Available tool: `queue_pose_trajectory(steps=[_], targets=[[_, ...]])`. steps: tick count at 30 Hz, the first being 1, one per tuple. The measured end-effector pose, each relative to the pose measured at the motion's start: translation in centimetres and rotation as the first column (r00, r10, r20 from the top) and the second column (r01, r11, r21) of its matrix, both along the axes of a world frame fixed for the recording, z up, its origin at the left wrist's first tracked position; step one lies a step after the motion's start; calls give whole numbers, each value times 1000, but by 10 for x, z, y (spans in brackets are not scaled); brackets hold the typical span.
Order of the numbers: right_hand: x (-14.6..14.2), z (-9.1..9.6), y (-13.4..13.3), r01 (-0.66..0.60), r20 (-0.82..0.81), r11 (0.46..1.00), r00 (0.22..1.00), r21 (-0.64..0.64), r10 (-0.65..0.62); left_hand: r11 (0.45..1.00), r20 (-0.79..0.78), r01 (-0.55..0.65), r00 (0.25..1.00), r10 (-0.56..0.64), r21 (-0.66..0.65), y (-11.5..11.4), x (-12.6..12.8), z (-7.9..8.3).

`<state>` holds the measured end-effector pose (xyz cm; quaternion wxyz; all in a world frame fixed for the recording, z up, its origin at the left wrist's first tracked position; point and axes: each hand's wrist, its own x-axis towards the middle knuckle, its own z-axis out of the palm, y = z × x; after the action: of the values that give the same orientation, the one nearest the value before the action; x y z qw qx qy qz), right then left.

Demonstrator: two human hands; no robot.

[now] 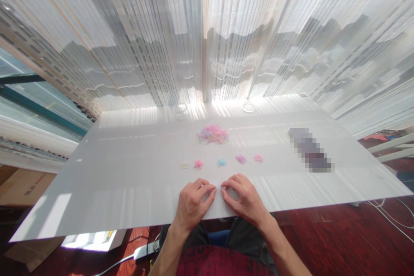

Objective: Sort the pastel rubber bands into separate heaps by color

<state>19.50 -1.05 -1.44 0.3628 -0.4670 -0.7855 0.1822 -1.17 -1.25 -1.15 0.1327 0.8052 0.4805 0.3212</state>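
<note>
My left hand (194, 200) and my right hand (243, 197) meet close to the table's near edge, each in a pinch. Between their fingertips is a small, thin, pale blue band (219, 186), partly covered by the fingers. Just beyond lie several little heaps sorted by colour: pale yellow bands (185, 165), pink bands (198, 164), blue bands (221, 162), purple bands (241, 158) and light pink bands (258, 158). Farther back is a larger mixed pile of thin coloured bands (213, 134). Individual pieces are too small to make out clearly.
The white table (129, 181) ends close to my lap. A blurred-out dark oblong object (311, 151) lies on its right side. Two clear round items (249, 107) stand at the back by the curtain (207, 51). A power strip (146, 250) sits below the near edge.
</note>
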Motion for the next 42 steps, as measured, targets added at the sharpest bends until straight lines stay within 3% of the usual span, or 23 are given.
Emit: queue_pose_trajectory(steps=[42], targets=[[3,0,-1,-20,-63,997,998,-70,15,999,131,52,990,-51,-4,2,-1,1]])
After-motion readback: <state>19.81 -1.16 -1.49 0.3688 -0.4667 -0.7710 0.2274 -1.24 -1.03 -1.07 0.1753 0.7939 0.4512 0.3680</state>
